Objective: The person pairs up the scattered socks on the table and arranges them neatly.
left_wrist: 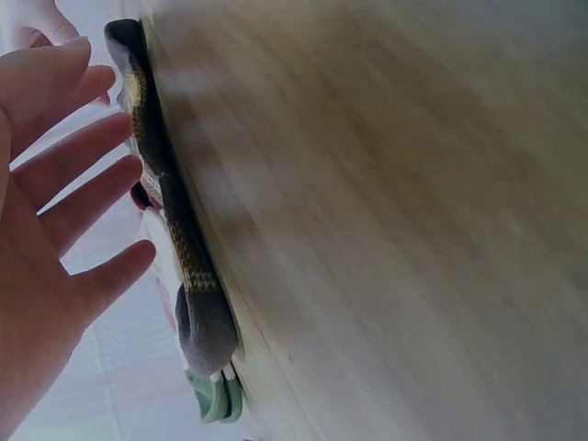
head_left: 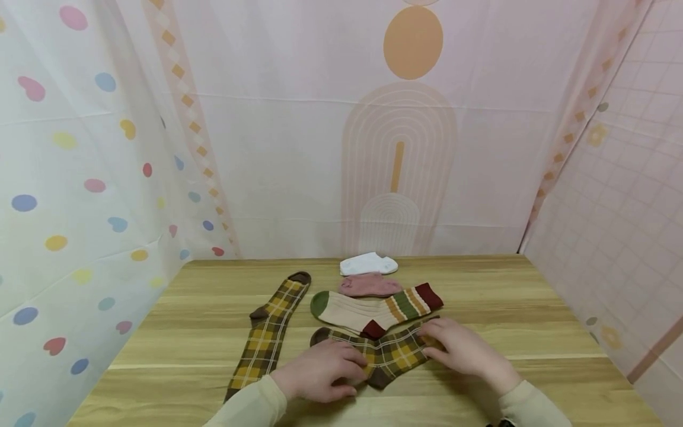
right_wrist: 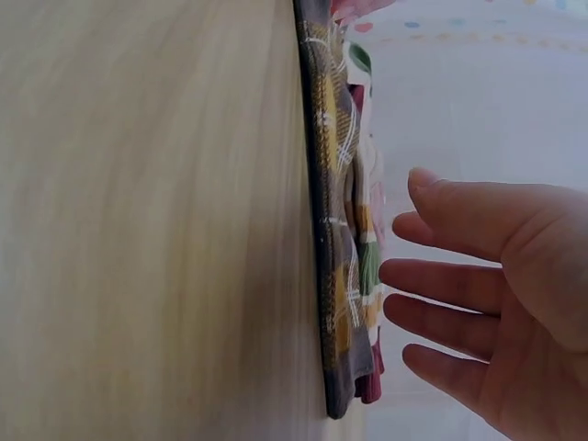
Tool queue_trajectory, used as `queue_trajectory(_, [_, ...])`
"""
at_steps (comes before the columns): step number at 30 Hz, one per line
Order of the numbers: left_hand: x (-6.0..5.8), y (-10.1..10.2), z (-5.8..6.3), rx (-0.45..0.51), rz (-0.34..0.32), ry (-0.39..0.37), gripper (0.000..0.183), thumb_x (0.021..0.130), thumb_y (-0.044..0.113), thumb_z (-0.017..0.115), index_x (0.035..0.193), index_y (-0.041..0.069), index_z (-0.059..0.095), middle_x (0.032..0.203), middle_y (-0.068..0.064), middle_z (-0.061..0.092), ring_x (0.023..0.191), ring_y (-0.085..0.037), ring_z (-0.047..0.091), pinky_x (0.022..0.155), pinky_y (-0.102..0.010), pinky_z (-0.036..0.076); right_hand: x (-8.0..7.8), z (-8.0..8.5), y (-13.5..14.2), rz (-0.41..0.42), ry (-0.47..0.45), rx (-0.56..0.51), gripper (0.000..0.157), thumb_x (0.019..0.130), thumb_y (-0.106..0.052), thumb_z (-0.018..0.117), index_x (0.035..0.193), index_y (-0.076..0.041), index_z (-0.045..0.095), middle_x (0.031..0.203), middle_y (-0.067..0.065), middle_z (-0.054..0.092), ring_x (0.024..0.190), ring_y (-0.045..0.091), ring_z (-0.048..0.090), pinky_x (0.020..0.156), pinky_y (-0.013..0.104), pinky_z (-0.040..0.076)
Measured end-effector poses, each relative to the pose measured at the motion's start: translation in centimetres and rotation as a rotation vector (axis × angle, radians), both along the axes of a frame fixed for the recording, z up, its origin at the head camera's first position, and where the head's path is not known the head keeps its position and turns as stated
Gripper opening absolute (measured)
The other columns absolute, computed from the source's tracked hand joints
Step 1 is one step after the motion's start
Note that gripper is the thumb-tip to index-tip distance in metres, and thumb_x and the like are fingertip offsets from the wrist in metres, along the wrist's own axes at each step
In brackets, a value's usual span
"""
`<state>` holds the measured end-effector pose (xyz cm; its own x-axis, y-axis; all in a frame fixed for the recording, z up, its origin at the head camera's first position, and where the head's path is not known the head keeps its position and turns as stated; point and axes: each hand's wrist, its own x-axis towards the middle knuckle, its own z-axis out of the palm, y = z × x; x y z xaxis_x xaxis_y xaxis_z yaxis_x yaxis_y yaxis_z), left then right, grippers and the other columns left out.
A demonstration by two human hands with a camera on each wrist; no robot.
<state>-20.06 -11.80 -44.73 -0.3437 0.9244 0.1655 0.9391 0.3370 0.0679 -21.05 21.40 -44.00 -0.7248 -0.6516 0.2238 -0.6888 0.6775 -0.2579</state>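
A brown and yellow plaid sock [head_left: 397,354] lies flat across the front of the table, its heel toward the person. Over its toe end is my left hand [head_left: 322,370]; the left wrist view shows the fingers loosely spread beside the sock, gripping nothing. At the cuff end, my right hand [head_left: 461,347] has relaxed fingers. They appear apart from the cloth in the right wrist view, with the plaid sock [right_wrist: 335,230] alongside. Just behind lies a cream sock [head_left: 341,311] with green, orange and dark red parts.
Another plaid sock [head_left: 267,335] stretches lengthwise at the left. Behind the cream sock are a pink ankle sock [head_left: 369,286] and a white ankle sock [head_left: 367,264], one behind the other. Patterned curtains [head_left: 277,148] surround the wooden table [head_left: 176,350] at the back and sides.
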Motion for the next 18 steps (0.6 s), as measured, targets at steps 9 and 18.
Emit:
queue_trajectory(9, [-0.1, -1.0, 0.5, 0.07, 0.067, 0.035, 0.021, 0.093, 0.028, 0.069, 0.112, 0.021, 0.073, 0.119, 0.004, 0.066, 0.113, -0.014, 0.059, 0.094, -0.036, 0.047, 0.0, 0.4, -1.2, -0.007, 0.055, -0.06, 0.03, 0.093, -0.018, 0.069, 0.121, -0.005, 0.067, 0.117, 0.005, 0.067, 0.109, 0.025, 0.062, 0.092, 0.046, 0.05])
queue_trajectory(18, [-0.7, -3.1, 1.2, 0.111, 0.132, 0.069, 0.023, 0.09, 0.023, 0.073, 0.112, 0.015, 0.073, 0.117, -0.001, 0.067, 0.11, -0.017, 0.061, 0.095, -0.038, 0.049, -0.2, 0.5, -2.1, -0.028, 0.052, -0.095, 0.032, 0.094, -0.02, 0.069, 0.123, -0.006, 0.067, 0.118, 0.003, 0.067, 0.11, 0.021, 0.061, 0.094, 0.044, 0.049])
